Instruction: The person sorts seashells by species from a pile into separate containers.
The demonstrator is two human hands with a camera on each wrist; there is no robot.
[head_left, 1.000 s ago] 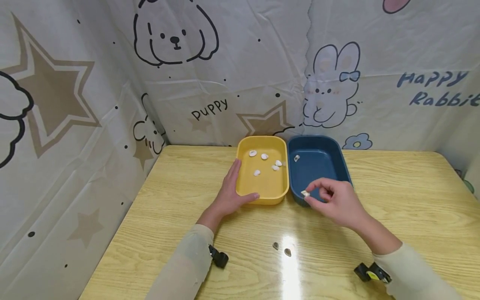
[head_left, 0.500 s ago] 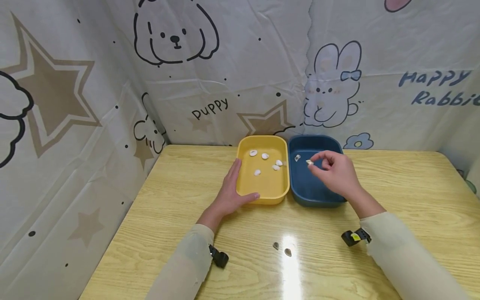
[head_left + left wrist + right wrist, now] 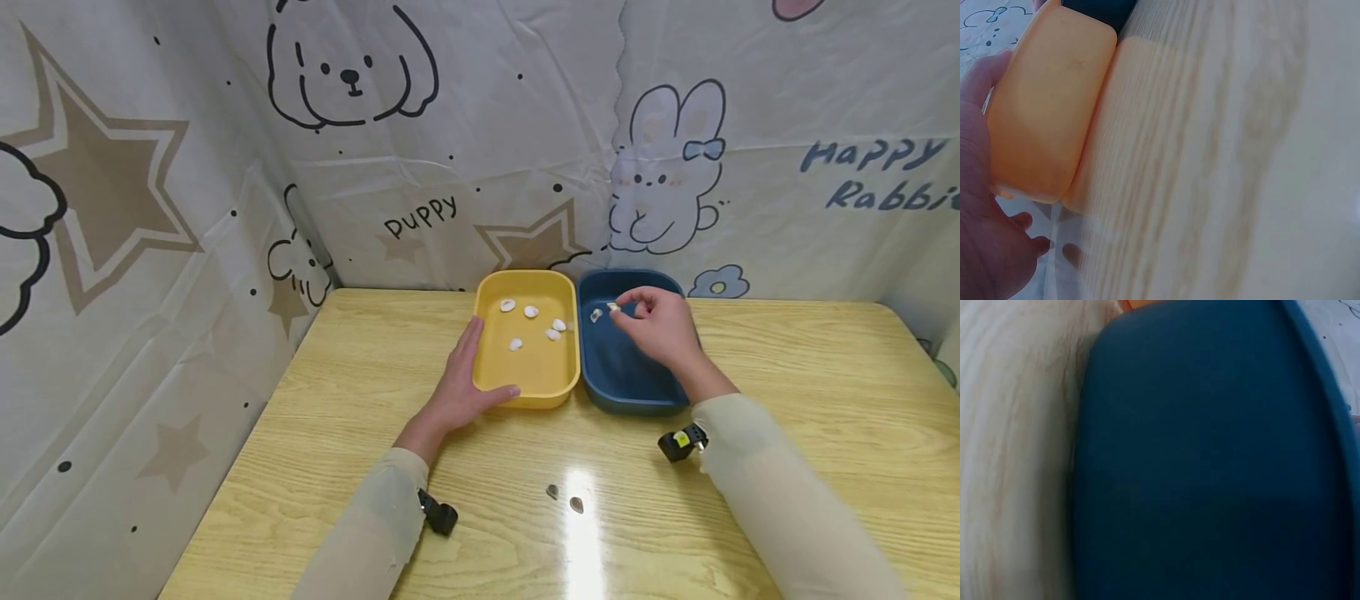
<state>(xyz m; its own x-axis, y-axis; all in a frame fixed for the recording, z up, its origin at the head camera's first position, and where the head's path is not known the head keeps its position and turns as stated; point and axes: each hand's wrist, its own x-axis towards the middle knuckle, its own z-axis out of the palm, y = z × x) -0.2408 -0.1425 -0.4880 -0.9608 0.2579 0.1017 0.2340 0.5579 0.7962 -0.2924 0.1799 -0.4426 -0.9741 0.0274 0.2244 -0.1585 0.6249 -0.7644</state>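
Observation:
With fingers and thumb spread around its near-left corner, my left hand (image 3: 455,390) rests against the yellow tray (image 3: 522,402). Several small white seashells (image 3: 531,312) lie on that tray's floor. My right hand (image 3: 662,327) is over the blue tray (image 3: 633,405) and pinches a small cream seashell (image 3: 613,307) between thumb and index finger. Close by, another small, mottled seashell (image 3: 596,316) lies inside the blue tray. In the left wrist view, the thumb touches the yellow tray's outside (image 3: 1054,94). The blue tray's outer wall (image 3: 1197,450) fills most of the right wrist view, hiding the pinched shell.
Two small dark shell-like pieces (image 3: 576,505) lie on the wooden table (image 3: 480,533) in front of the trays. The trays stand side by side near the back edge. A printed curtain (image 3: 420,150) hangs behind and to the left.
My right hand has moved away from me, from the blue tray's near rim to its far part, keeping the small seashell pinched. The left hand has stayed in place.

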